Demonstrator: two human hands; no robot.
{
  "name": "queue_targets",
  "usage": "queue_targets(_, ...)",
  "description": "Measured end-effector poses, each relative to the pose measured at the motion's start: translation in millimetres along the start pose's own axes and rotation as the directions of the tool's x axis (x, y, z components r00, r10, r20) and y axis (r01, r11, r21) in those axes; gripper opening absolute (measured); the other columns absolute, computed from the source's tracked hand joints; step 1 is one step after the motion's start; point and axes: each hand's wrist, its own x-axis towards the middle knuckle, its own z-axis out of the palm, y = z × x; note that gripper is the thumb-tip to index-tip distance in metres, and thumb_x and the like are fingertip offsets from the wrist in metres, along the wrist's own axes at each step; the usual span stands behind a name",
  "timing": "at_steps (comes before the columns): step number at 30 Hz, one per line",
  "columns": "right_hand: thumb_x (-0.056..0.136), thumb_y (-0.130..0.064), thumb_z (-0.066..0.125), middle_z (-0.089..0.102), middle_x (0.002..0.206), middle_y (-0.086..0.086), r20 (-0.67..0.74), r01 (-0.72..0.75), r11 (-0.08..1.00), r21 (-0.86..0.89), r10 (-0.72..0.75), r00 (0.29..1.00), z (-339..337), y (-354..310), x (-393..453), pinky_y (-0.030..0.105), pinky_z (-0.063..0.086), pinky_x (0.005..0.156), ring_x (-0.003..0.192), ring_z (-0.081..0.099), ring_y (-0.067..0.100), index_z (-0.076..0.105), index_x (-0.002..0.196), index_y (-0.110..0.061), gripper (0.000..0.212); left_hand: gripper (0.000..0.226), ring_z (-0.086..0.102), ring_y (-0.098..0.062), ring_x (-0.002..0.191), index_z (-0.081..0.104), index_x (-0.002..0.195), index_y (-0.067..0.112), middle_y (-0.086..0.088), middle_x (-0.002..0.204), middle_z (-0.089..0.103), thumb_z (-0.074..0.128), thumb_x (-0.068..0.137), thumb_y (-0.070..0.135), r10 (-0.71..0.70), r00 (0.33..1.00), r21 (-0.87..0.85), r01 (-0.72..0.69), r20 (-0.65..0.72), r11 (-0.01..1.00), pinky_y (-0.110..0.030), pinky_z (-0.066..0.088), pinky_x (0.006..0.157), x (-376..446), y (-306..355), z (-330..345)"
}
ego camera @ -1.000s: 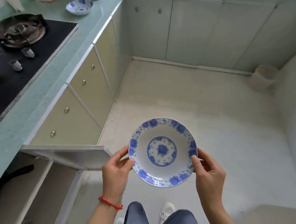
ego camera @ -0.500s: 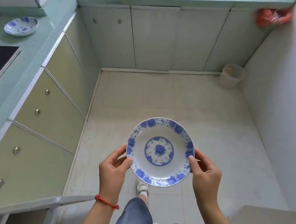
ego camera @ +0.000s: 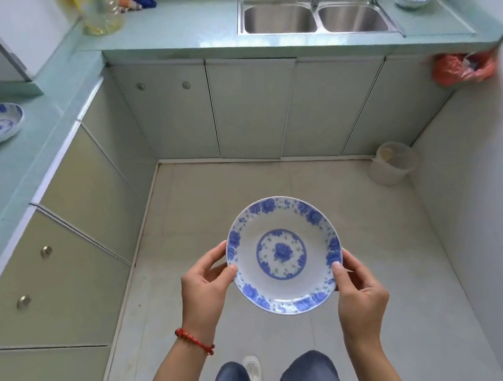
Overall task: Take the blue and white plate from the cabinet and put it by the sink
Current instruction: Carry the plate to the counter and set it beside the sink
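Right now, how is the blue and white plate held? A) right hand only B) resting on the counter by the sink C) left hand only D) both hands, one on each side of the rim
D: the left hand and the right hand each grip an opposite edge of the blue and white plate, which is over the floor, short of the sink.

Single view, head-worn wide-angle camera, looking forward and steeply down from standing height. Nearest at 6 o'clock: own legs and forearms, floor (ego camera: 274,182) below. Worktop (ego camera: 167,29) runs along the 12 o'clock edge with the sink (ego camera: 315,18) at about 1 o'clock, well apart from the camera; a second run recedes along 9 o'clock. Straight edges bow toward the frame margins. No second view to overlap.
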Motion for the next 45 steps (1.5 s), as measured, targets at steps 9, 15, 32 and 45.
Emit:
queue_targets(9, 0.084, -0.006, 0.061, 0.071, 0.092, -0.008, 0.016, 0.027, 1.000, 0.006, -0.027, 1.000, 46, -17, 144, 0.020, 0.056, 0.066, 0.080, 0.068, 0.007, 0.067, 0.091, -0.037, 0.032, 0.040, 0.069, -0.009, 0.087, 0.067, 0.099, 0.026, 0.008, 0.099, 0.070, 0.063, 0.077, -0.007, -0.015, 1.000, -0.013, 0.015, -0.022, 1.000, -0.018, 0.057, 0.064, 125, 11, 74)
queue_targets(15, 0.083, -0.005, 0.061, 0.072, 0.093, -0.004, 0.059, 0.046, 0.999, 0.002, -0.046, 0.997, 70, -43, 244, 0.021, 0.056, 0.066, 0.078, 0.067, 0.010, 0.066, 0.091, -0.038, 0.034, 0.044, 0.069, -0.014, 0.089, 0.068, 0.095, 0.031, 0.006, 0.101, 0.071, 0.063, 0.075, -0.009, -0.007, 0.999, -0.019, 0.006, -0.046, 1.000, -0.022, 0.058, 0.070, 205, 29, 129)
queue_targets(32, 0.082, -0.004, 0.061, 0.072, 0.094, -0.001, 0.054, 0.015, 1.000, -0.002, -0.015, 0.998, 233, -75, 472, 0.011, 0.051, 0.061, 0.075, 0.066, 0.005, 0.067, 0.089, -0.038, 0.035, 0.045, 0.070, -0.009, 0.081, 0.068, 0.093, 0.028, 0.013, 0.094, 0.072, 0.060, 0.075, -0.013, -0.018, 0.997, -0.054, 0.014, -0.082, 0.998, -0.019, 0.057, 0.067, 472, 78, 197)
queue_targets(45, 0.082, -0.003, 0.061, 0.074, 0.083, -0.015, 0.269, -0.013, 1.000, -0.012, 0.016, 0.963, 373, -114, 584, 0.008, 0.048, 0.060, 0.077, 0.066, 0.002, 0.070, 0.084, -0.036, 0.034, 0.048, 0.067, -0.006, 0.091, 0.069, 0.088, 0.034, 0.019, 0.092, 0.073, 0.060, 0.076, -0.012, -0.035, 0.961, -0.127, 0.000, -0.273, 0.992, -0.016, 0.055, 0.070, 608, 111, 184)
